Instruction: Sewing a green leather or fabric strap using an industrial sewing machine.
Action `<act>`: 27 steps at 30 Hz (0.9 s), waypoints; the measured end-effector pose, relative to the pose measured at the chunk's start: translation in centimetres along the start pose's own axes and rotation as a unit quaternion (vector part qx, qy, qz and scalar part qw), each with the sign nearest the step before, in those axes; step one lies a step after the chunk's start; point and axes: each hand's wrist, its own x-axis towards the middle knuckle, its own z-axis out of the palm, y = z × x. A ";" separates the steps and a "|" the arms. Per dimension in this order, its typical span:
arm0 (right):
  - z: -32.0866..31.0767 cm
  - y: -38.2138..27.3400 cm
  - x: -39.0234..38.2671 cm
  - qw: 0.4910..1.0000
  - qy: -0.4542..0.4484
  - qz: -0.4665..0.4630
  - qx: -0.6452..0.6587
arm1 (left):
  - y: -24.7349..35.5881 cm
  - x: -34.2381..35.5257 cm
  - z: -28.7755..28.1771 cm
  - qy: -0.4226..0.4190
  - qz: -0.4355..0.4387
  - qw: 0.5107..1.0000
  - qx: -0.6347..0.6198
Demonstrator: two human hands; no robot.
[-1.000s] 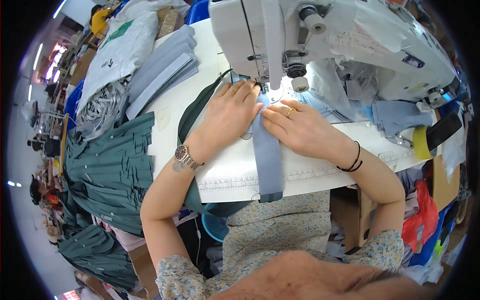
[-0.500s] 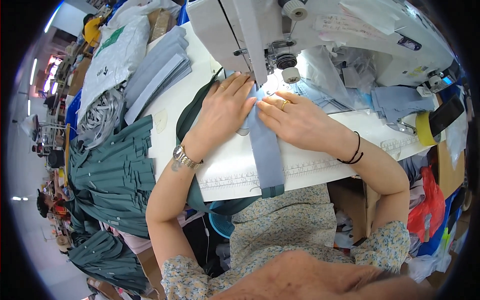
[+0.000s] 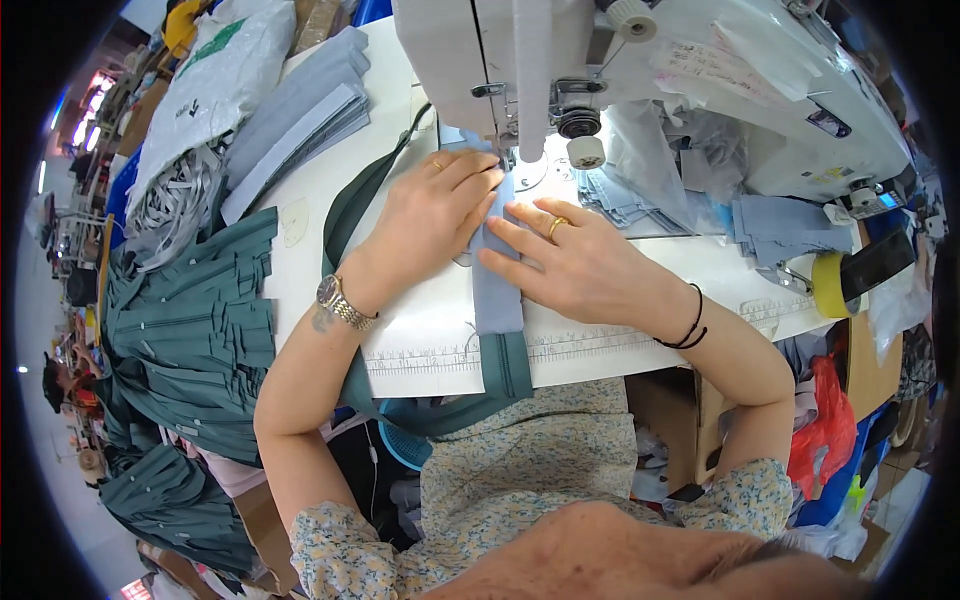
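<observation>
A blue-grey fabric strip (image 3: 498,300) lies lengthwise under the presser foot (image 3: 506,158) of a white sewing machine (image 3: 440,55). A dark green band (image 3: 506,364) runs from the strip's near end over the table edge, then loops round to the left. My left hand (image 3: 432,208), with a watch on its wrist, lies flat on the strip's left side, fingertips close beside the foot. On the right side my right hand (image 3: 580,262) rests with fingers spread, their tips on the strip. Neither hand visibly pinches the cloth.
Blue-grey cut pieces (image 3: 300,125) and a white plastic bag (image 3: 215,85) lie at the far left. Green garments (image 3: 190,330) hang beside the table. On the right are more blue-grey pieces (image 3: 785,225) and a yellow tape roll (image 3: 828,285). A printed ruler (image 3: 600,345) runs along the front edge.
The strip has slid away from me toward the needle, drawing more green band onto the table. My right fingers have spread and sit nearer me along the strip. The whole view has shifted slightly.
</observation>
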 end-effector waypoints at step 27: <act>0.3 0.9 -0.1 0.996 0.036 0.061 0.046 | -0.5 0.4 0.7 0.012 -0.018 0.999 -0.031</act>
